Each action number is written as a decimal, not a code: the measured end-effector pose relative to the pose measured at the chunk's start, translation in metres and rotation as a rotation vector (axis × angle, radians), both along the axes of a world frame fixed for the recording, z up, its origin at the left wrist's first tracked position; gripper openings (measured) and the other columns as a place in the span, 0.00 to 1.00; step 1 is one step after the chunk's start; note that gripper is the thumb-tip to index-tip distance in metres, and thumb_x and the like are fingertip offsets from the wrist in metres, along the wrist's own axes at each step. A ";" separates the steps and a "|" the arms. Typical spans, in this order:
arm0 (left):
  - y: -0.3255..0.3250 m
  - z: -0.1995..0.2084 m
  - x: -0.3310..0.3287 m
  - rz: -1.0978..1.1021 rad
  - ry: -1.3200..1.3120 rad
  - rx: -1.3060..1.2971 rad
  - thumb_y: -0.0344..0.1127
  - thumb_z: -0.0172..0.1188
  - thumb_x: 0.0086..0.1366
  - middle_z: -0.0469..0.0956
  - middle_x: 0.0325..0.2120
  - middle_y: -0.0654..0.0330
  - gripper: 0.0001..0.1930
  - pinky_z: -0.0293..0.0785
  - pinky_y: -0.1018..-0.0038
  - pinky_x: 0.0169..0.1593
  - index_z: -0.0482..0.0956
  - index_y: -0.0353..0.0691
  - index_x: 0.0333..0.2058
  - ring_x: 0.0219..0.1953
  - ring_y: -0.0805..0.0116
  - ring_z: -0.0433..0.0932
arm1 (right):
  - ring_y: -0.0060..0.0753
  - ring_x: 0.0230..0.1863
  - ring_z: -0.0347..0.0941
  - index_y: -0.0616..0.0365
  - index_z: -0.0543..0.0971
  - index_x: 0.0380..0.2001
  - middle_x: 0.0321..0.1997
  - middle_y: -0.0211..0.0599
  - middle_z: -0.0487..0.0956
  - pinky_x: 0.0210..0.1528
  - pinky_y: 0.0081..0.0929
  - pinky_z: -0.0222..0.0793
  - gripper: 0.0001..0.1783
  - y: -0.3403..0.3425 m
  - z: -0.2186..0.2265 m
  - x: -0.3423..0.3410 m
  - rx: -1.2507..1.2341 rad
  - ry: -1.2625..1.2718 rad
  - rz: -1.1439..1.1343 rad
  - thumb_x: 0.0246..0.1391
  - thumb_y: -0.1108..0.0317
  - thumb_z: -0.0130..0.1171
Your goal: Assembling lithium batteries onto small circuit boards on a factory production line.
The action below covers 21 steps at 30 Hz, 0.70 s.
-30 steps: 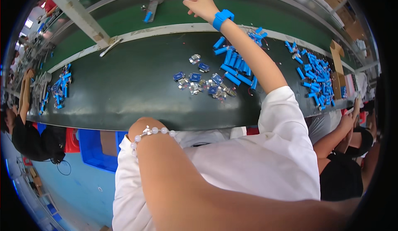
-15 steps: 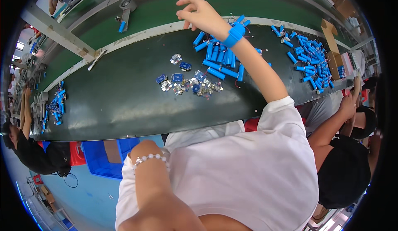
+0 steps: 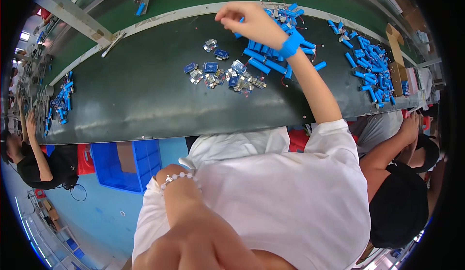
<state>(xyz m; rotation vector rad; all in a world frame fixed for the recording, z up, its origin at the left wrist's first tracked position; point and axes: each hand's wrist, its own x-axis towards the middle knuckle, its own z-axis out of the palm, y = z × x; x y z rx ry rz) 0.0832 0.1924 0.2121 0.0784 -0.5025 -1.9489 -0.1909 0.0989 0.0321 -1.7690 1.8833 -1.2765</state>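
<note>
My right hand (image 3: 247, 22) hovers over the far side of the dark table, its fingers loosely bent and apart with nothing visible in them. A blue band (image 3: 290, 46) circles that wrist. Under and beside this hand lies a heap of blue cylindrical batteries (image 3: 264, 54) with thin wires, partly covered by the hand and forearm. Nearer and to the left is a loose cluster of small circuit boards (image 3: 234, 81), some blue, some silvery. My left hand (image 3: 198, 246) is raised close to the camera at the lower edge, with a beaded bracelet (image 3: 180, 177); its fingers are mostly cut off.
More blue batteries (image 3: 370, 69) lie at the right beside an open cardboard box (image 3: 398, 69), and others (image 3: 62, 98) at the far left. A pale tool (image 3: 114, 45) rests near the table's back rail. Below stands a blue bin (image 3: 150, 166). Co-workers sit on both sides.
My right hand has shifted slightly right, and its fingers have curled in from a more spread pose. My left hand has come further into view at the bottom. The whole view has tilted slightly.
</note>
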 end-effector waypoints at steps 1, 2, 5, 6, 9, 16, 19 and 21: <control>-0.001 -0.001 0.003 0.004 0.000 0.001 0.24 0.58 0.53 0.75 0.20 0.75 0.15 0.63 0.79 0.32 0.68 0.49 0.13 0.25 0.83 0.73 | 0.24 0.33 0.75 0.60 0.78 0.35 0.28 0.33 0.78 0.36 0.24 0.70 0.08 -0.002 -0.005 0.005 0.010 0.058 0.017 0.52 0.71 0.56; -0.003 -0.003 0.006 0.004 0.007 -0.019 0.24 0.58 0.53 0.74 0.19 0.76 0.15 0.61 0.79 0.31 0.67 0.49 0.12 0.25 0.84 0.72 | 0.24 0.33 0.75 0.60 0.78 0.35 0.28 0.33 0.78 0.36 0.24 0.70 0.08 -0.003 -0.009 0.010 0.011 0.058 0.020 0.52 0.71 0.56; -0.012 -0.009 0.015 -0.001 0.040 -0.080 0.24 0.57 0.52 0.73 0.18 0.77 0.16 0.57 0.79 0.29 0.65 0.51 0.12 0.23 0.84 0.70 | 0.34 0.34 0.76 0.60 0.79 0.34 0.31 0.38 0.79 0.39 0.27 0.71 0.08 -0.002 -0.015 0.018 0.060 0.317 -0.070 0.50 0.72 0.57; -0.015 -0.012 0.017 -0.003 0.054 -0.101 0.24 0.57 0.52 0.72 0.18 0.77 0.16 0.56 0.79 0.29 0.65 0.51 0.12 0.22 0.84 0.69 | 0.34 0.34 0.76 0.60 0.79 0.34 0.31 0.38 0.79 0.39 0.27 0.71 0.08 -0.002 -0.014 0.014 0.059 0.324 -0.071 0.50 0.72 0.57; -0.023 -0.017 0.019 -0.011 0.094 -0.164 0.24 0.57 0.52 0.70 0.17 0.79 0.17 0.52 0.78 0.27 0.63 0.53 0.11 0.20 0.85 0.66 | 0.36 0.36 0.77 0.61 0.80 0.32 0.34 0.40 0.79 0.40 0.28 0.72 0.07 0.000 -0.012 -0.013 -0.077 0.378 -0.241 0.50 0.71 0.57; -0.016 -0.010 0.004 0.211 0.042 -0.089 0.26 0.57 0.52 0.74 0.21 0.79 0.13 0.54 0.79 0.28 0.67 0.51 0.14 0.23 0.83 0.69 | 0.38 0.39 0.74 0.60 0.81 0.31 0.33 0.39 0.78 0.44 0.32 0.70 0.07 0.014 0.001 -0.073 -0.087 0.634 -0.455 0.49 0.69 0.58; -0.062 -0.049 -0.012 0.158 -0.109 -0.533 0.25 0.57 0.50 0.75 0.21 0.74 0.10 0.57 0.75 0.28 0.70 0.48 0.16 0.23 0.77 0.70 | 0.44 0.40 0.72 0.58 0.82 0.29 0.33 0.40 0.78 0.45 0.36 0.70 0.09 0.016 0.008 -0.074 0.025 0.566 -0.370 0.47 0.67 0.57; -0.107 -0.076 -0.009 0.097 -0.205 -0.824 0.25 0.57 0.49 0.75 0.20 0.70 0.07 0.60 0.73 0.28 0.71 0.46 0.18 0.23 0.73 0.71 | 0.38 0.38 0.72 0.58 0.82 0.28 0.32 0.36 0.78 0.45 0.33 0.68 0.07 0.021 0.005 -0.077 0.105 0.504 -0.290 0.46 0.68 0.59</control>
